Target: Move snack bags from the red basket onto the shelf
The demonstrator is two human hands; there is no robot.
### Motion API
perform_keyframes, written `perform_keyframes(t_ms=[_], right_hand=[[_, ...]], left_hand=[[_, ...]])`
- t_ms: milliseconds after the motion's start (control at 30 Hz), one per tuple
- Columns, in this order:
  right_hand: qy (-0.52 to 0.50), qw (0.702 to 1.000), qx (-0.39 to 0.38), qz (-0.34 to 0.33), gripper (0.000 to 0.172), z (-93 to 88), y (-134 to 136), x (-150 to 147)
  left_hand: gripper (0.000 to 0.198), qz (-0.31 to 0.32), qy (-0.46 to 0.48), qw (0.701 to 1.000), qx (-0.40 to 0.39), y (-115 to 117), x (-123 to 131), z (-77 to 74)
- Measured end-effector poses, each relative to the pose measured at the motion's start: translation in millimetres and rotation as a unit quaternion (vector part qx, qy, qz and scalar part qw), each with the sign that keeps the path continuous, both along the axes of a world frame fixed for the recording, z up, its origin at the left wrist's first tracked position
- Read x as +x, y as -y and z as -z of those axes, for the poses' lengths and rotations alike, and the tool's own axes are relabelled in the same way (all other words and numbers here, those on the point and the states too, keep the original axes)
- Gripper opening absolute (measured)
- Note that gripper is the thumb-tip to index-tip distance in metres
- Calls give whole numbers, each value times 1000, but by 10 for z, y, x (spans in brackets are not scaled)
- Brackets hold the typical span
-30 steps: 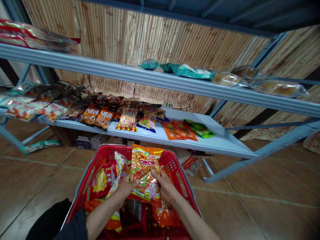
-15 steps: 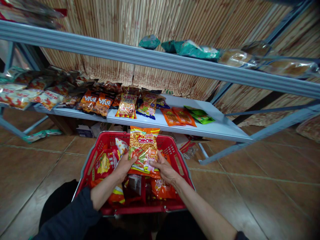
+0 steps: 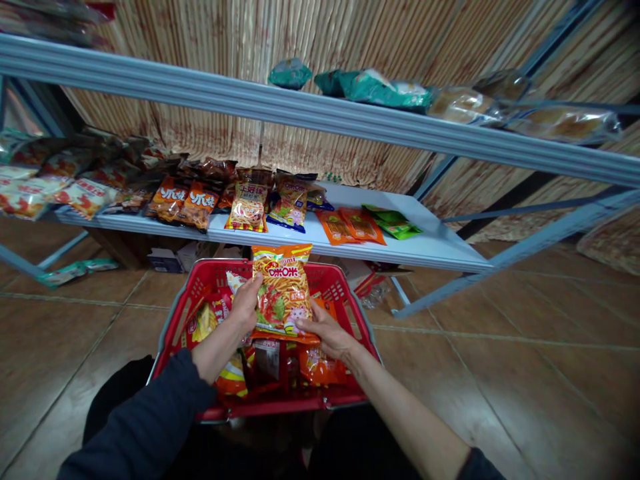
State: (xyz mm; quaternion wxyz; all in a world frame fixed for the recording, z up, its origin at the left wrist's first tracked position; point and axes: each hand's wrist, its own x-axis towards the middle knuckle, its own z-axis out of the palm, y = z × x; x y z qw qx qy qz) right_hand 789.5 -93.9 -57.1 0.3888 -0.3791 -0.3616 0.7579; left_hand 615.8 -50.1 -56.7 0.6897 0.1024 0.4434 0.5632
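An orange bag of snack sticks (image 3: 283,290) is held upright above a red shopping basket (image 3: 370,360), its printed front towards me. My left hand (image 3: 245,310) is closed on the bag's left edge, with the fingers behind it. The lower right side of the bag is in my right hand (image 3: 327,330), the thumb lying on its front. Below, the basket holds several snack packets, among them a red and yellow packet (image 3: 204,323) at the left and an orange packet (image 3: 320,367) at the right. My hands and the bag hide part of the contents.
Just beyond the basket runs a low shelf (image 3: 425,250) with rows of snack bags (image 3: 197,203), orange flat packets (image 3: 350,225) and a green packet (image 3: 395,221). An upper shelf beam (image 3: 225,93) crosses above. Cardboard boxes (image 3: 167,260) stand beneath the low shelf.
The bag has risen a little and my left hand has moved higher along its left edge. The whole view has shifted slightly, with the shelf now further left.
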Motion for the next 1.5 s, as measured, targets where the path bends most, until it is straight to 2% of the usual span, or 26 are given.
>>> perform_keyframes(t_ms=[67,133,233,300,400,500,567,700,833,967,1133,1300,1500], right_hand=[[11,999,6,32,61,-30,-4,28],[17,997,20,66,62,-60,-31,67],[45,993,53,90,62,-114,-98,136],[101,985,95,98,59,-167,-139,173],[209,956,175,110,61,-261,-165,199],[280,929,207,124,65,-324,-161,211],[268,937,195,114,61,-333,-155,228],[143,980,122,71,58,-299,-168,255],[88,983,76,142,63,-204,-220,207],[69,975,61,202,63,-104,-282,177],[30,980,18,194,57,-90,-377,283],[26,982,-5,189,47,-53,-444,382],[58,985,-7,164,37,3,-438,412]], left_hand=[[25,39,27,999,6,-17,6,-44],[29,111,59,992,21,-7,12,-62],[28,189,71,979,31,48,54,15],[26,195,62,979,27,92,109,117],[24,177,72,982,10,141,208,250],[22,185,96,978,-2,169,271,295],[23,184,89,979,1,179,274,289],[34,172,9,984,47,148,225,235],[48,241,-90,958,130,59,208,155],[55,261,-150,938,174,-8,250,130],[61,275,-139,939,155,-102,338,148],[56,288,-95,943,135,-181,446,82],[46,216,-36,971,94,-266,536,-2]])
